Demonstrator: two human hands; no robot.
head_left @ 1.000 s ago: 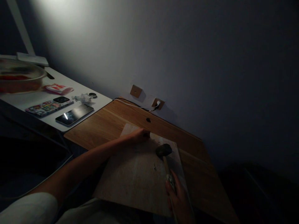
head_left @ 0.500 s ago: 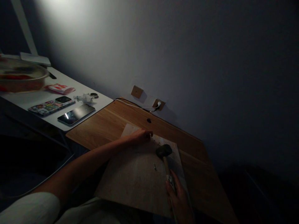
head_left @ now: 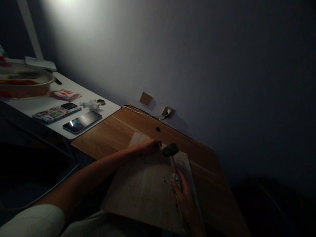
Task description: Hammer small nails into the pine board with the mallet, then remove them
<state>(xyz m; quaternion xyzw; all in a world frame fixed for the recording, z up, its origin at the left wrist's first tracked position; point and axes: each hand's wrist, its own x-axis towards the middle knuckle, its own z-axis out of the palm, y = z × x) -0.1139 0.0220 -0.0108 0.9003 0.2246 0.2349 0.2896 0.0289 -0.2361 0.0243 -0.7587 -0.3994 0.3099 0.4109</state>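
In my right hand is the handle of a mallet with a dark, thick head and a pale wooden shaft. Its head hangs just right of my left hand, over the far part of a pale wooden board. My left hand rests at the board's far edge, thumb and fingers pinched together; a tiny light spot shows at the fingertips, too small to name. A small, slim metal piece, like a nail or screw, lies on the board left of the mallet's shaft.
The board lies on a brown wooden table against the wall. At left, a white table carries two phones, crumpled plastic, a red-and-white packet and a large round container. A white plug sits in a wall socket.
My right hand has moved the mallet up and to the left, bringing its head closer to my left hand's fingers. The left hand has stayed nearly in place.
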